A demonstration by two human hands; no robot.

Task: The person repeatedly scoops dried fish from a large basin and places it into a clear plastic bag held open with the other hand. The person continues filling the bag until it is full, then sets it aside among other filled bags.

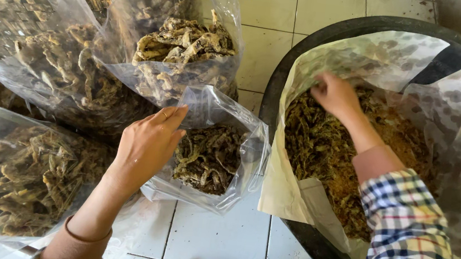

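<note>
The checked sleeve at five o'clock leads to the right hand (334,93), fingers curled into dry, brittle-looking fried strips (320,144) in the paper-lined tub (281,78), while the left hand (146,146) pinches the rim of a limp, slippery-looking clear bag (210,156) on the floor.

A small plastic bag (213,156) is sitting on the tiled floor (218,242) between larger filled bags (48,70) on the left and a round tub (331,37) on the right. The left hand (149,144) is resting on the small bag's left edge. The right hand (334,95) is reaching inside the tub, into the dried pieces (319,150) lying on its paper lining (286,192).
</note>
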